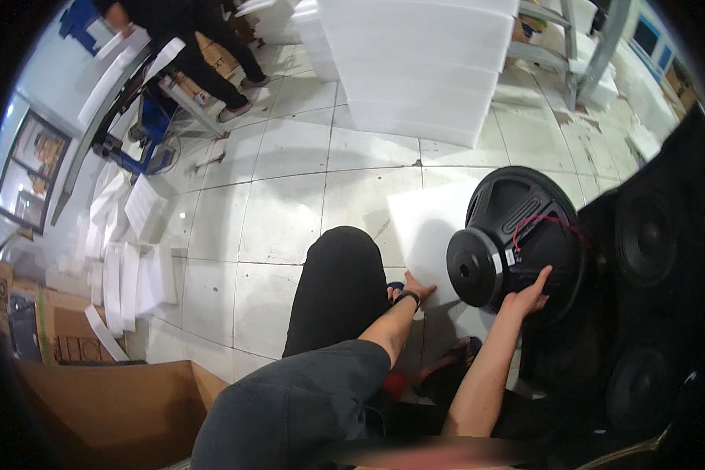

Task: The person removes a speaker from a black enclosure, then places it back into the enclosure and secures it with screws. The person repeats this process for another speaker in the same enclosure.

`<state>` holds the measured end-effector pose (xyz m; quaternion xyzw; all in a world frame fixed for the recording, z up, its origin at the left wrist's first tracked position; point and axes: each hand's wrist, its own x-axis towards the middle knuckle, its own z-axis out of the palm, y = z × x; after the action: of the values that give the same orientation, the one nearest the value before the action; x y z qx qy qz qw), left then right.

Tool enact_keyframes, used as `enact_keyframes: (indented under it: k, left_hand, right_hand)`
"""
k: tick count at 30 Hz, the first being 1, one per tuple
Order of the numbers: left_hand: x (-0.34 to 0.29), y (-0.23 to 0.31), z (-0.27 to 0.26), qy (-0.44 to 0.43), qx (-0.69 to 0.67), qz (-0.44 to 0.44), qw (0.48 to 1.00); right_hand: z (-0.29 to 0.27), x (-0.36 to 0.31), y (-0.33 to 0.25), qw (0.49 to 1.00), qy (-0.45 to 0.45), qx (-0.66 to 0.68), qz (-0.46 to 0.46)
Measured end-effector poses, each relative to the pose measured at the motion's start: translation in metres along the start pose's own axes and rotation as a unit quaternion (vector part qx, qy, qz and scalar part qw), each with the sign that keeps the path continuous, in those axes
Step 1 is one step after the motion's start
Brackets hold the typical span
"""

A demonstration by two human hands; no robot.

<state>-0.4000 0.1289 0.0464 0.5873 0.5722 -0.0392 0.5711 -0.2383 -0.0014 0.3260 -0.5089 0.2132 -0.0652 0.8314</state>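
Observation:
A large black loudspeaker driver (478, 270) stands tilted right of centre, its round magnet turned toward the left and red wires running across its frame. My right hand (529, 298) grips the near side of its frame, thumb lying over the edge and the other fingers mostly hidden. Left of the driver, my left hand (421, 288) is open with its fingers apart, at the near edge of a white foam sheet (417, 215) on the floor. Whether it touches the sheet I cannot tell. A dark band circles my left wrist.
Black speaker cabinets (646, 235) stand close on the right. A tall stack of white foam (415, 70) rises ahead, beside a ladder (576, 55). Foam pieces (145, 282) and a cardboard box (125, 407) lie left. Another person (204, 47) stands at a table far left.

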Motion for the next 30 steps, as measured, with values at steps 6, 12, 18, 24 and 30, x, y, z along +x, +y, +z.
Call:
enact_keyframes:
  k: [6, 12, 18, 24, 30]
  left_hand:
    - [-0.029, -0.02, 0.024, -0.011, 0.065, -0.061, 0.996]
    - [-0.054, -0.032, 0.033, 0.022, 0.051, -0.02, 0.998]
    - [-0.058, -0.059, 0.046, -0.001, 0.028, 0.008, 1.0]
    - [-0.039, -0.075, 0.045, -0.052, -0.129, -0.13, 0.982]
    - [-0.055, -0.066, 0.033, -0.196, -0.255, -0.152, 0.935]
  right_hand:
    - [0.013, -0.017, 0.014, 0.997, -0.069, -0.017, -0.017]
    - [0.022, -0.032, 0.019, 0.995, -0.083, -0.046, -0.008]
    - [0.024, -0.023, 0.012, 0.997, -0.029, -0.068, 0.004]
    - [0.015, -0.01, 0.026, 0.994, -0.077, 0.01, -0.073]
    - [0.014, -0.01, 0.033, 0.994, -0.017, -0.069, -0.083]
